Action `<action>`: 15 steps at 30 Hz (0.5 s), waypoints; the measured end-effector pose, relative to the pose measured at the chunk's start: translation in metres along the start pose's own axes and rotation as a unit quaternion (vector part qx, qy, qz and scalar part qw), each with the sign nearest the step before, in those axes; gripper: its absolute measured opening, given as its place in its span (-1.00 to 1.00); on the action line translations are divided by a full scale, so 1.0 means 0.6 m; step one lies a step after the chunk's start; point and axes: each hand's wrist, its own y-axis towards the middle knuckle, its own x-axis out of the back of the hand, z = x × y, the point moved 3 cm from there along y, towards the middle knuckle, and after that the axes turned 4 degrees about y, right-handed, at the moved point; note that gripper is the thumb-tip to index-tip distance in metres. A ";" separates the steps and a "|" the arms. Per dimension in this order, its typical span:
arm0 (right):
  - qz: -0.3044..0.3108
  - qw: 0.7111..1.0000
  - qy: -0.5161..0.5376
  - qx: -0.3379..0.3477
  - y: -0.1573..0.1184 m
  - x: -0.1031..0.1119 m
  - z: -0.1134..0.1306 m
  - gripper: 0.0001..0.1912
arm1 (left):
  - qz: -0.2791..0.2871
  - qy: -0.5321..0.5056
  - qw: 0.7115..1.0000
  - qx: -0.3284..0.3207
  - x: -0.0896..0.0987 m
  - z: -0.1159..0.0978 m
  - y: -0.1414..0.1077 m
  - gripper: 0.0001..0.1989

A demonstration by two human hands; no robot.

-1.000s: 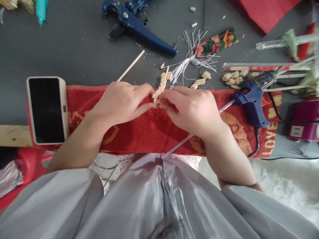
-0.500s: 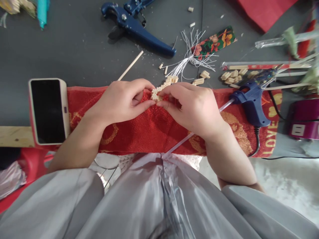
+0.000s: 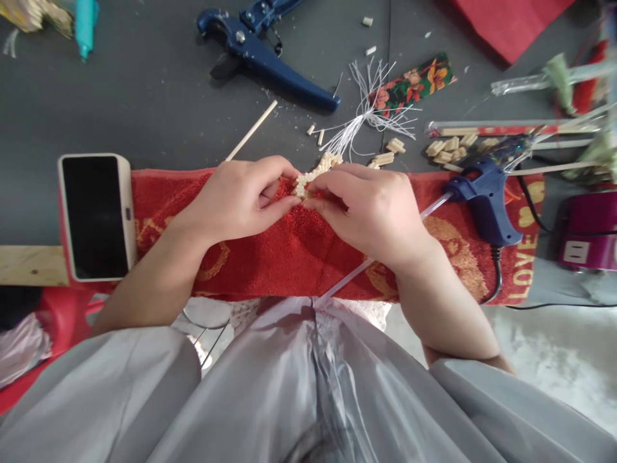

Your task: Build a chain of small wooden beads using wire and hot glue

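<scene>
Over the red towel (image 3: 270, 263), my left hand (image 3: 245, 196) pinches the left edge of a curved piece made of short pale sticks glued side by side (image 3: 302, 184). Thumb and index finger of my right hand (image 3: 373, 206) close on its right side, covering part of it. The piece's upper end reaches past the right hand's knuckles toward a bundle of white strings (image 3: 348, 128). A blue glue gun (image 3: 489, 199) with a clear glue stick in its back lies on the towel, right of my right hand. A thin wooden stick (image 3: 251, 130) lies behind my left hand.
Blue cutters (image 3: 270, 61) lie at the back. Small stick pieces (image 3: 450, 149) are heaped right of the strings, near a floral strip (image 3: 414, 83). A phone-like device (image 3: 96, 217) rests at left, a purple box (image 3: 589, 228) at right, and red paper (image 3: 511, 26) at the back right.
The curved piece has tilted slightly between my fingertips, and a red gap now shows beside my right fingertips. Both hands hold almost the same place.
</scene>
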 end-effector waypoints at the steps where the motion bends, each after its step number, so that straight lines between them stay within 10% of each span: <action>1: 0.002 1.000 0.000 -0.001 0.000 0.000 0.000 -0.69 | 0.000 0.000 1.000 0.000 0.000 0.000 0.000 -0.80; 15: 0.053 0.998 -0.010 -0.029 0.006 0.006 0.008 -0.76 | -0.025 -0.017 1.000 -0.005 -0.002 -0.001 -0.001 -0.86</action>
